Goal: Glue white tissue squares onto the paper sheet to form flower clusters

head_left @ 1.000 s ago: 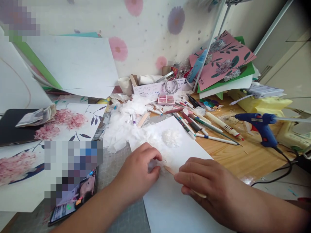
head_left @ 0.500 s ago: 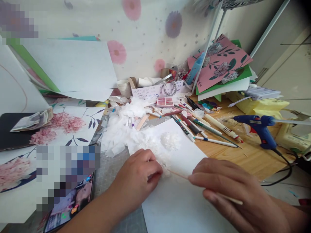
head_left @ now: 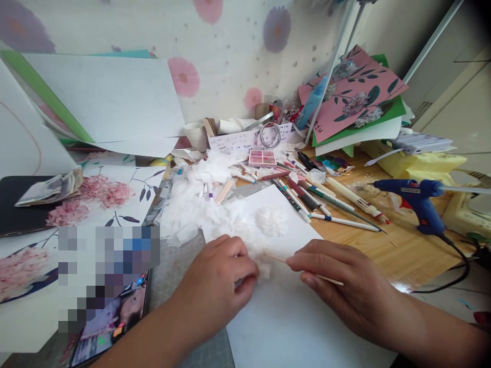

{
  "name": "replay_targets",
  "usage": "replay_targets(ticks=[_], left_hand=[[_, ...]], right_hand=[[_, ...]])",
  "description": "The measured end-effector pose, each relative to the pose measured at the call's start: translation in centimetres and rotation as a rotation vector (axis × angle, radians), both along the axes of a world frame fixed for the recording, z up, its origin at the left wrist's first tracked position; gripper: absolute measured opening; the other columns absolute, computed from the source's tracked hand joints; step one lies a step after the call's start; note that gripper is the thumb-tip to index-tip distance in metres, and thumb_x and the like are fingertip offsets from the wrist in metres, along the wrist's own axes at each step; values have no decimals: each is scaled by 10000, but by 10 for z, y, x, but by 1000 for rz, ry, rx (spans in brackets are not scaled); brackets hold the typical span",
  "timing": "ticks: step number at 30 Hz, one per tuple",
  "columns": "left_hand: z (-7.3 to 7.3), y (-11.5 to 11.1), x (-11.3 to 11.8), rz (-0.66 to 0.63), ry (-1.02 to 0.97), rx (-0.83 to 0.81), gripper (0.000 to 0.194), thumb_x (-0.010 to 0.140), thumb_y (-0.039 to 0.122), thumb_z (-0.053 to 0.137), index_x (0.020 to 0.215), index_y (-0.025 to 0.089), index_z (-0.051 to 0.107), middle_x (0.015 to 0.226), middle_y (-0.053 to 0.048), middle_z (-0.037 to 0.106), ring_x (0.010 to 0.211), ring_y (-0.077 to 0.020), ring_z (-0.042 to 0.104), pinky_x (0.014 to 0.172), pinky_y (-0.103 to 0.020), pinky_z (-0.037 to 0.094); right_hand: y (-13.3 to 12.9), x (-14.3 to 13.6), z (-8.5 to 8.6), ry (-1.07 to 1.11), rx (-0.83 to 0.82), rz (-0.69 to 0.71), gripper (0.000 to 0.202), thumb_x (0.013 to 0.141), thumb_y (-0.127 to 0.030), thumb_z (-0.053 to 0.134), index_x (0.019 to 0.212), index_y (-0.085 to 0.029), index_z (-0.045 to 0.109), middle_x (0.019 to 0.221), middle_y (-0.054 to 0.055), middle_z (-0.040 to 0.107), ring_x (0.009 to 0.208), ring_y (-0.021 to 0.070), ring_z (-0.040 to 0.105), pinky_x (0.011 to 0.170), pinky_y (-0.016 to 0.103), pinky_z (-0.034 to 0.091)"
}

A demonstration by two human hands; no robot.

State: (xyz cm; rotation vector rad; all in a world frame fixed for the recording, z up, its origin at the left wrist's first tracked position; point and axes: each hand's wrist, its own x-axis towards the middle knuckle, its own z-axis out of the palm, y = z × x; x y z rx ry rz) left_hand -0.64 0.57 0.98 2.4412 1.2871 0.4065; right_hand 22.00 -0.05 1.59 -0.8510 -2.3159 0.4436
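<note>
Clock centred on the gap between the hands. 6 o'clock: widest lane, bare near part of the white sheet [head_left: 284,327], bounded by both forearms. Left hand [head_left: 226,278] blocks 9, right hand [head_left: 339,276] blocks 3; thin stick [head_left: 276,258] from the right hand juts across the gap. 12: white paper flower [head_left: 271,222] obstructs. 10–11: loose tissue heap [head_left: 192,204]. 1: narrow bare strip of sheet, then scattered pens [head_left: 303,195]. Past the right hand, open desk wood [head_left: 399,260]; glue gun [head_left: 414,193] bounds it at 2. Phone [head_left: 115,322] lies past the left forearm, 8–9.
</note>
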Motion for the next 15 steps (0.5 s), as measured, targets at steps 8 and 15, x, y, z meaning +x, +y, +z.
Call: replay_targets(ticks=[8, 15], left_hand=[[19, 8, -18, 122, -78, -147, 188, 769, 128, 477, 850, 234, 610, 866, 23, 581, 775, -134, 530, 698, -267, 395], [28, 15, -40, 95, 160, -293, 161, 713, 218, 575, 868, 256, 591, 922, 38, 556, 831, -155, 520, 699, -264, 368]], right_hand=[[14, 2, -3, 262, -389, -218, 251, 912, -307, 454, 843, -187, 664, 740, 33, 685, 693, 134, 653, 621, 221, 515], [14, 9, -7, 494, -550, -277, 254, 896, -394, 496, 874, -242, 698, 766, 22, 684, 725, 132, 638, 673, 225, 502]])
